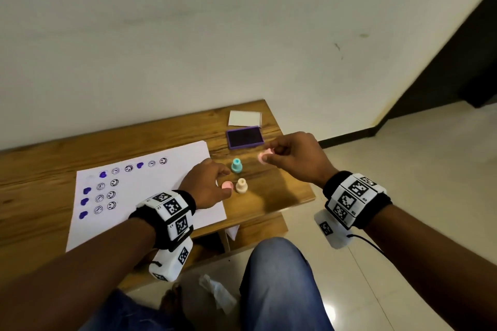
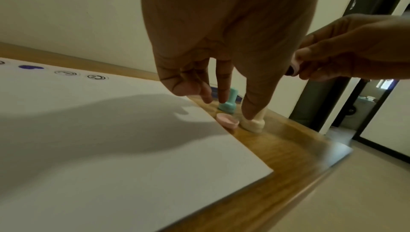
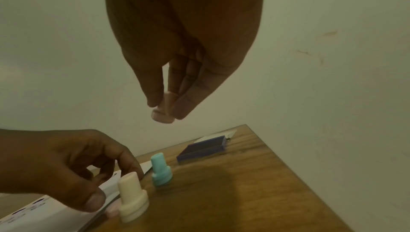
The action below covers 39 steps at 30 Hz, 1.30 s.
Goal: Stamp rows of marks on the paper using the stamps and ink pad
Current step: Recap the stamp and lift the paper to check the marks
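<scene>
Here the task stands partway. The white paper (image 1: 150,191) lies on the wooden counter (image 1: 282,191) and already bears one row of marks along its far edge, alternating purple hearts (image 1: 102,174) with outlined round faces (image 1: 128,168); below it, toward the sheet's 9 o'clock side, three shorter rows hold a heart and two round marks each, the topmost lacking its heart. The greater part of the sheet, from its centre toward 3 and 6 o'clock, remains unmarked, so by this reading most rows are still to be completed.

The right hand (image 1: 293,158) pinches a pink stamp (image 1: 265,156) between thumb and fingertips and holds it clear of the counter, just at 5 o'clock of the open purple ink pad (image 1: 244,137); the stamp touches neither pad nor paper. Judging from this position, inking is the likely next step.

The left hand (image 1: 207,183) hovers over the paper's 3 o'clock edge with fingers loosely extended downward, gripping nothing. A small pink cap (image 1: 227,185) lies just beyond that edge, beside the cream stamp (image 1: 241,185); whether a fingertip touches either cannot be told. The teal stamp (image 1: 236,165) stands upright at 12 o'clock of the cream one, both unused at this moment. A white card-like piece (image 1: 244,118), possibly the pad's lid, lies at 12 o'clock of the ink pad.
</scene>
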Motion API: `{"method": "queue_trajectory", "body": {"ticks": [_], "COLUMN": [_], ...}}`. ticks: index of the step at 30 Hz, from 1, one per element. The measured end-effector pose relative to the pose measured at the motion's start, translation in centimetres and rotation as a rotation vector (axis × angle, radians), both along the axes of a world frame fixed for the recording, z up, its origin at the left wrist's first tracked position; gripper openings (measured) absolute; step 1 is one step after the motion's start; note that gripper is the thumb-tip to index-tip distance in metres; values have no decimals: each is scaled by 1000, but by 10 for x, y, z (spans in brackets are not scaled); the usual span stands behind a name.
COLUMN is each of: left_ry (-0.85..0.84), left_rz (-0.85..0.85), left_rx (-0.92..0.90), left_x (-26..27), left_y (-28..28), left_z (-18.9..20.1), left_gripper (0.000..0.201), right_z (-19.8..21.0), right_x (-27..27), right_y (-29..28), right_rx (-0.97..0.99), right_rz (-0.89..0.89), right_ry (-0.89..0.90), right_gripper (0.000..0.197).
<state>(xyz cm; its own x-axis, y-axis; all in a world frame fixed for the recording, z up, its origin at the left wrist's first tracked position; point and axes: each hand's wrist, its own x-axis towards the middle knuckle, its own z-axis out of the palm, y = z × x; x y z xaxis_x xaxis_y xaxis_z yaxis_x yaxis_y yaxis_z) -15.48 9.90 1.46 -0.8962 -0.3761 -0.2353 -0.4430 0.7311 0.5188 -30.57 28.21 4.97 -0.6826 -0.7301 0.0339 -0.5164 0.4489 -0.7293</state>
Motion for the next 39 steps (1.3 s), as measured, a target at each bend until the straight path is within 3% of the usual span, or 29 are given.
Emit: {"method": "queue_trajectory", "body": {"ticks": [4,14,19,30,39], "left_ry": [-24,73,183,401,431], "left_rz": [-56,1,136,348,355], "left_rx": [-105,-82,52,551,628], "left_x": [-4,-2,9,47,67], "left_y": [5,2,9,20,12], "left_z": [-7,-7,9,45,63], "left_gripper": [42,32,30,33,39], "right_z": [-3,-11,-3,30,43], "right_x": [-1,6,18,71,92], "right_y": [2,-2,-10,-34,-46], "right_rx": [-47,-51,-72,-96,-71], "right_rz": [-28,-28,3,157,186], "right_ry": [-29,-39,-42,48,162], "right_gripper": [27,31,32,32,25]}}
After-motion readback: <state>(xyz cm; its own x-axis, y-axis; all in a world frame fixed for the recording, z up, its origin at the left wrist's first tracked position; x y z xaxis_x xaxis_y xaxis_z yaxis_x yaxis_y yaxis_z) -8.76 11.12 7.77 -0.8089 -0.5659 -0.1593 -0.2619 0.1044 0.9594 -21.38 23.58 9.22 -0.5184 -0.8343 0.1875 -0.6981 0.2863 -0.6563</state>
